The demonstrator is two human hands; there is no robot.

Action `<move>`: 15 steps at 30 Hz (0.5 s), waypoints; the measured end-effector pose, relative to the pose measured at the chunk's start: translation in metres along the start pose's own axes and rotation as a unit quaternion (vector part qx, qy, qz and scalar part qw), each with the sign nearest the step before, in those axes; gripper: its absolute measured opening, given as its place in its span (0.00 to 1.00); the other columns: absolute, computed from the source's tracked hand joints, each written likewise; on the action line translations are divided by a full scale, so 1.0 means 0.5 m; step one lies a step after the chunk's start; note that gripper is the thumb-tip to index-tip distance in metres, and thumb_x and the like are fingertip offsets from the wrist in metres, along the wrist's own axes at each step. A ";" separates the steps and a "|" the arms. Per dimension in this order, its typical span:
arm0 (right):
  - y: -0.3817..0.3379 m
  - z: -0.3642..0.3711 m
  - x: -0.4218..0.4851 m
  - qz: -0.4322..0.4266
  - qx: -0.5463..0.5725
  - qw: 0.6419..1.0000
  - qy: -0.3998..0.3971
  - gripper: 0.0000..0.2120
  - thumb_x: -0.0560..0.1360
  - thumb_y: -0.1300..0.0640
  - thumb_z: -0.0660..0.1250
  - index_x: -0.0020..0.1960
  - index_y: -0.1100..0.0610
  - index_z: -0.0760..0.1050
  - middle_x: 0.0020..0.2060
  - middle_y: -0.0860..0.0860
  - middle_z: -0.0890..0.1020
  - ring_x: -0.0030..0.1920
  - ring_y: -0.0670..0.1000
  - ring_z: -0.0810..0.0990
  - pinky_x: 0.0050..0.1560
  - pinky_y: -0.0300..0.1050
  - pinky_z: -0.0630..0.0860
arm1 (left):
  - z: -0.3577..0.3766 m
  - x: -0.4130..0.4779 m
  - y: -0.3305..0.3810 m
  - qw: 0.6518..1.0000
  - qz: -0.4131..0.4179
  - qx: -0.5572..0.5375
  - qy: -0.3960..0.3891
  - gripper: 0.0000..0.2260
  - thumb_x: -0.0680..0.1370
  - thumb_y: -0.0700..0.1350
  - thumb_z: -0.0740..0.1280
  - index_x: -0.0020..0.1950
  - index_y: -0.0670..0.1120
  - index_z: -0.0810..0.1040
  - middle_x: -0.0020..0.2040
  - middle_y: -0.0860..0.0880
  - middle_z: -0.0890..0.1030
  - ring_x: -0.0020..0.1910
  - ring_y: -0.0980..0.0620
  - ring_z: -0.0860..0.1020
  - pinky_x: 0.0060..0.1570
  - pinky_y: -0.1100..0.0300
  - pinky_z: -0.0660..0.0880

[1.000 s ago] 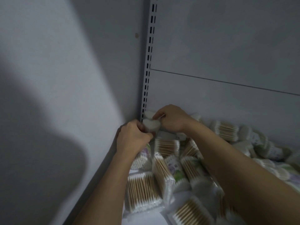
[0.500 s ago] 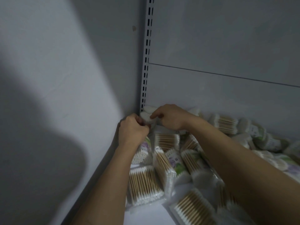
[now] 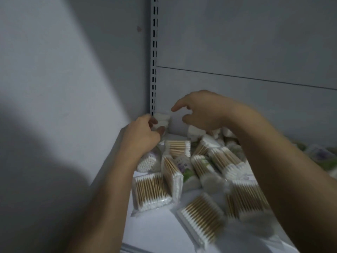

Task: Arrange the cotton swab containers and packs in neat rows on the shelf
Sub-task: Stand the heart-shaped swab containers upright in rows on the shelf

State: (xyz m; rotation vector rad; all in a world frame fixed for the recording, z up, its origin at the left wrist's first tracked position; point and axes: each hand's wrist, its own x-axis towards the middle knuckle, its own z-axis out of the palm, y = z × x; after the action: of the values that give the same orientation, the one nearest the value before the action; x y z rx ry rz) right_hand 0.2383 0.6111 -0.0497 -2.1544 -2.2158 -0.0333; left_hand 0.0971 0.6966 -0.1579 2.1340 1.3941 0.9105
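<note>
Fingers (image 3: 153,122) of the left hand (image 3: 142,137) pinch a white pack (image 3: 163,117) in the shelf (image 3: 155,232) corner; the right hand (image 3: 202,111) hovers beside it, loosely open, holding nothing.

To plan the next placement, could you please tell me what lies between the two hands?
In the head view, a white swab pack, gripped by the left hand, stands between it and the right hand.

Looks like a shop, or its stockroom. Shows a grey metal display shelf (image 3: 151,232) of the retail kind: a slotted upright (image 3: 154,70) in the far left corner, plain back panels (image 3: 237,42) to its right, joined at a seam. Holds many near-identical sealed cotton swab packs (image 3: 151,193), heaped from the far corner toward near and right.
</note>
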 end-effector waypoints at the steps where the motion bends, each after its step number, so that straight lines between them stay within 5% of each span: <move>1: 0.000 0.001 -0.007 -0.001 0.000 1.000 0.004 0.21 0.78 0.57 0.62 0.71 0.47 0.68 0.69 0.50 0.71 0.65 0.52 0.71 0.54 0.40 0.66 | 0.000 -0.005 0.002 1.000 0.010 -0.009 -0.008 0.14 0.76 0.51 0.70 0.60 0.51 0.77 0.51 0.54 0.78 0.50 0.52 0.76 0.50 0.62 0.70; 5: -0.008 0.035 -0.049 0.001 0.012 1.000 -0.018 0.21 0.78 0.55 0.62 0.70 0.47 0.69 0.69 0.50 0.72 0.66 0.53 0.71 0.60 0.42 0.67 | 0.006 -0.025 -0.007 0.998 0.023 -0.015 -0.052 0.10 0.75 0.47 0.71 0.56 0.54 0.80 0.51 0.56 0.81 0.48 0.57 0.76 0.49 0.64 0.71; 10: -0.021 0.102 -0.110 0.013 0.023 0.999 0.033 0.17 0.76 0.53 0.62 0.64 0.46 0.73 0.61 0.50 0.78 0.62 0.55 0.74 0.60 0.49 0.69 | 0.008 -0.053 -0.050 0.999 -0.037 -0.009 -0.011 0.06 0.74 0.57 0.69 0.48 0.57 0.77 0.46 0.58 0.79 0.48 0.56 0.77 0.54 0.57 0.75; 15: -0.047 0.160 -0.102 -0.016 0.002 0.996 0.090 0.16 0.77 0.50 0.59 0.64 0.48 0.73 0.60 0.50 0.77 0.61 0.54 0.74 0.60 0.50 0.63 | 0.031 -0.104 -0.079 0.981 -0.092 -0.165 -0.042 0.11 0.69 0.61 0.71 0.50 0.62 0.78 0.48 0.59 0.82 0.48 0.64 0.80 0.55 0.58 0.77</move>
State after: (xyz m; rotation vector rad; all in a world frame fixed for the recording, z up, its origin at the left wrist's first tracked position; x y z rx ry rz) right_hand 0.2143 0.5634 -0.1319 -2.0233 -2.1472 -0.2152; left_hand 0.0687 0.6649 -0.2098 1.7460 1.2732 0.8984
